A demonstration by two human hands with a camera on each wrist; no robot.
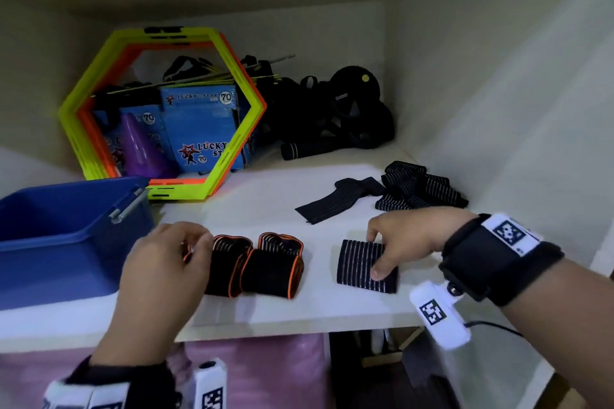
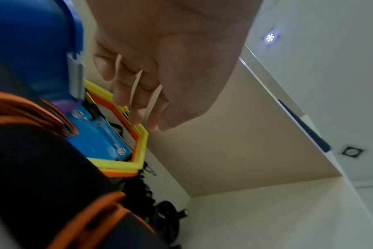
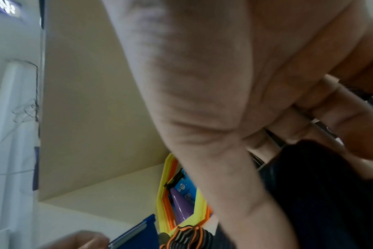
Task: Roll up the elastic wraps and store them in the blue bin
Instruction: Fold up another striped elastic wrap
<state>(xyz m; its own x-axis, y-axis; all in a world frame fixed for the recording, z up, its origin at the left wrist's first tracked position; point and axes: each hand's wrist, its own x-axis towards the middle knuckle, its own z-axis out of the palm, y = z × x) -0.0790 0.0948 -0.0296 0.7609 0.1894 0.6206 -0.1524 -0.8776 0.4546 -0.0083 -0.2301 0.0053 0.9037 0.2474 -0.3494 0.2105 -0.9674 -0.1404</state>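
Observation:
Two rolled black wraps with orange trim (image 1: pixel 229 269) (image 1: pixel 275 272) lie side by side near the shelf's front. My left hand (image 1: pixel 166 262) is at the left one's end. In the left wrist view its fingers (image 2: pixel 138 94) hang loosely curled with nothing in them, above that roll (image 2: pixel 43 160). My right hand (image 1: pixel 408 239) pinches a rolled black wrap with pale stripes (image 1: pixel 358 262), thumb on its front, fingers behind. An unrolled black wrap (image 1: pixel 332 202) and a striped heap (image 1: pixel 418 189) lie behind it. The blue bin (image 1: pixel 59 239) stands open at the left.
Yellow and orange hexagon rings (image 1: pixel 166 36) lean at the back left around blue boxes (image 1: pixel 199 129) and a purple cone (image 1: pixel 139 146). Black gear (image 1: pixel 332 109) fills the back corner. The shelf's front edge (image 1: pixel 299 319) is near my wrists; a wall is close on the right.

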